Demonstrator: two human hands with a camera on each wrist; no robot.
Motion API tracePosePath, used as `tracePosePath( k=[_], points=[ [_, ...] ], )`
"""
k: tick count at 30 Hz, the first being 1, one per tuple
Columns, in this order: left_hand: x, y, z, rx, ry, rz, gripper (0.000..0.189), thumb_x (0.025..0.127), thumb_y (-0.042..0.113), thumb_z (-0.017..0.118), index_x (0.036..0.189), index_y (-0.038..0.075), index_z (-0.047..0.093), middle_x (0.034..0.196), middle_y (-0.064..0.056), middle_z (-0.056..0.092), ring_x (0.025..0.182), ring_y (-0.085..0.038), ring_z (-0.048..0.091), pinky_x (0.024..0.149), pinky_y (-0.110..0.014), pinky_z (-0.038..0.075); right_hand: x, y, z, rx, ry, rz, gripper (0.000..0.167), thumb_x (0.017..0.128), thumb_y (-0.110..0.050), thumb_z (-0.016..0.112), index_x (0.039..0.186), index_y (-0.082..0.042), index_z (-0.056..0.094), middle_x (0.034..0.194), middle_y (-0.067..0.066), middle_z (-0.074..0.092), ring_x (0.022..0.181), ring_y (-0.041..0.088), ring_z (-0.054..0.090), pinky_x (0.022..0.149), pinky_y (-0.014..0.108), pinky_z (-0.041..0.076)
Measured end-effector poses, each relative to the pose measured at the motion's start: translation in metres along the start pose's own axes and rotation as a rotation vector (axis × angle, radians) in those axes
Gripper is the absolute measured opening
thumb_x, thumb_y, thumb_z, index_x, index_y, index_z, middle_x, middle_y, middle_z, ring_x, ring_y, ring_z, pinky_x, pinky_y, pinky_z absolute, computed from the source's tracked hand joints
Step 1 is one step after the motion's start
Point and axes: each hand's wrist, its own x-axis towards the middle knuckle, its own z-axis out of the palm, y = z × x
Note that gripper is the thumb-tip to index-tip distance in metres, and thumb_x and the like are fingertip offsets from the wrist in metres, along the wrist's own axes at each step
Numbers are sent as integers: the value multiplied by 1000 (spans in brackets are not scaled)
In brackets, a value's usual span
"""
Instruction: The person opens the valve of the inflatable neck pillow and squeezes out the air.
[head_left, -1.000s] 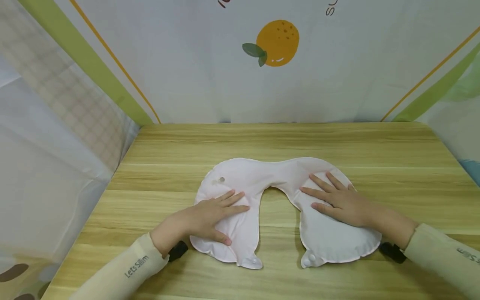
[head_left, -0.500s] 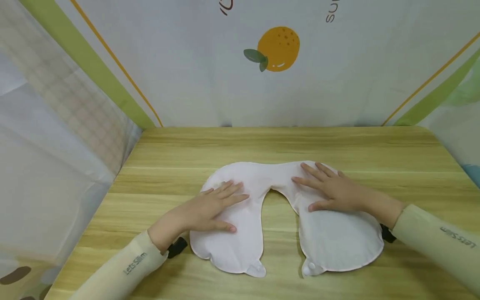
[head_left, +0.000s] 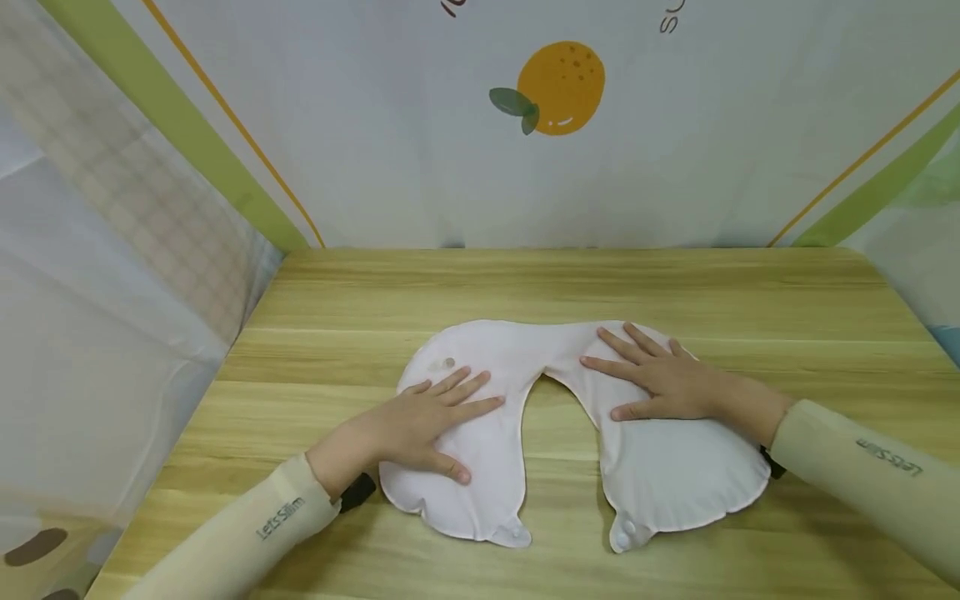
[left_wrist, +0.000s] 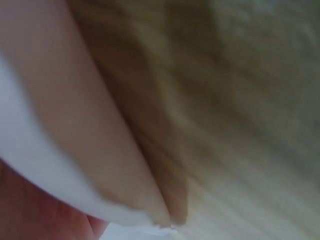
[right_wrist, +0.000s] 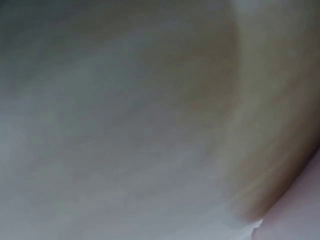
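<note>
In the head view, dark print on the left sleeve (head_left: 243, 527) read "Let's Slim", and the same words stood upside down on the right sleeve (head_left: 847, 475). High on the pale backdrop (head_left: 405, 125), "SU" (head_left: 672, 15) began a cut-off word; another fragment (head_left: 453, 8) was too cropped to read.

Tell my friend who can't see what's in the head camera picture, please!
A person's left hand and right hand rest, fingers spread, on either side of a white U-shaped pillow. It lies on a wooden table, its open end toward the person. Behind is a pale backdrop with an orange fruit printed on it.
</note>
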Motion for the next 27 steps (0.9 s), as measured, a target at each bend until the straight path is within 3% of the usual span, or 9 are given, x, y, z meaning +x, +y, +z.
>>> tracePosePath(
  k=[27],
  points=[
    [3, -7, 2, 31, -81, -12, 98, 84, 68, 62, 160, 38, 9, 169, 1, -9, 156, -29, -11, 120, -67, 12, 3, 0, 3, 6, -51, 28, 75, 94, -66, 50, 157, -43, 18, 169, 2, -6, 153, 44, -7, 99, 89, 5]
  ],
)
